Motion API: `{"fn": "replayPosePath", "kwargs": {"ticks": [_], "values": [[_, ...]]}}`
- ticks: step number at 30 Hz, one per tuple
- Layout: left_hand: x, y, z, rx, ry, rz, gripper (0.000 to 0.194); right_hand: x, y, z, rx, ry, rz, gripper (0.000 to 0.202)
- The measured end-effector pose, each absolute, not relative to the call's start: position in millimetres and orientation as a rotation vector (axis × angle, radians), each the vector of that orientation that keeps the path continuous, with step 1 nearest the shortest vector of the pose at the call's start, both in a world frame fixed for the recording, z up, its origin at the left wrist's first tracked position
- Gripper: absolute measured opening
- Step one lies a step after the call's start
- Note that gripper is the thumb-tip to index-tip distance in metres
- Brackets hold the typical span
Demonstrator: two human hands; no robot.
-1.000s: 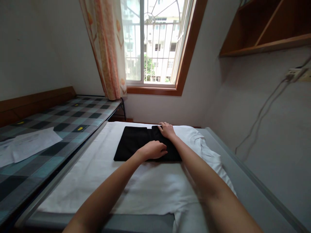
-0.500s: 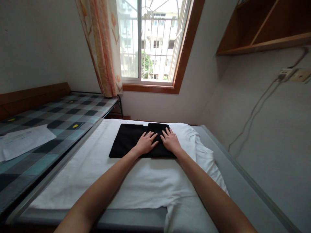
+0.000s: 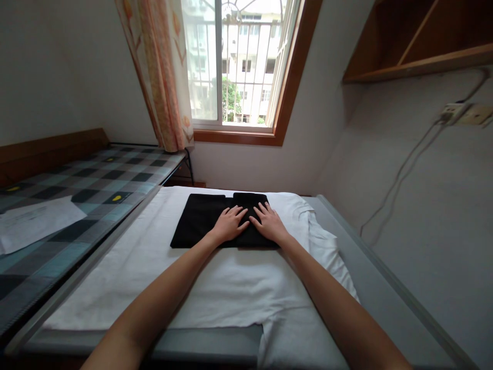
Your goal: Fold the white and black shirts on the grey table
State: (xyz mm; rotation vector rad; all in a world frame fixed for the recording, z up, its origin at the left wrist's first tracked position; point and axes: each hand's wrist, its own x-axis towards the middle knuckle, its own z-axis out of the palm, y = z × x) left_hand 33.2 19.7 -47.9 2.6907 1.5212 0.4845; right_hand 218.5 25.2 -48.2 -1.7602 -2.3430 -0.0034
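Observation:
A folded black cloth (image 3: 200, 221), perhaps a garment, lies flat with a thicker folded part on its right. My left hand (image 3: 230, 224) rests palm down near its middle, fingers spread. On the thicker right part lies my right hand (image 3: 268, 222), also flat with the fingers apart. The two thumbs point towards each other with a small gap between them. Beneath the black cloth a white T-shirt (image 3: 215, 288) is spread out, one sleeve hanging towards me over the near edge. Parts of the black cloth are hidden under my hands.
The shirt lies on a grey board-like surface (image 3: 208, 345). To the left is a bed with a checked mattress (image 3: 96, 177), holding a white paper (image 3: 38, 221). Ahead are a curtain (image 3: 164, 77) and barred window; a wooden shelf (image 3: 416, 67) and cables hang on the right wall.
The whole view has shifted slightly. Both hands stay flat on the black cloth in nearly the same place, the right one perhaps a touch further left. The cloth keeps its shape.

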Motion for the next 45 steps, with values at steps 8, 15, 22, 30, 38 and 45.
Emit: {"fn": "replayPosePath", "kwargs": {"ticks": [8,15,22,30,38,45], "values": [[35.0,15.4,-39.1,2.637,1.675,0.691,0.045,214.3,10.5,-46.1,-1.766,-2.337,-0.051,0.062],[36.0,10.9,-26.8,2.505,1.953,0.970,0.038,211.1,7.6,-40.5,-1.685,-2.220,-0.190,0.056],[19.6,21.5,-18.8,2.320,2.157,0.418,0.034,209.9,7.4,-45.3,-1.607,-2.394,-0.102,0.054],[4.5,25.4,-4.0,2.263,2.130,-0.006,0.061,210.0,6.9,-46.1,-1.613,-2.371,-0.097,0.054],[7.8,22.6,-6.3,2.403,2.055,0.058,0.053,210.1,6.4,-44.8,-1.606,-2.367,-0.097,0.053],[8.9,23.9,-5.4,2.403,2.001,0.177,0.039,210.5,7.8,-47.6,-1.596,-2.354,-0.111,0.052]]}}
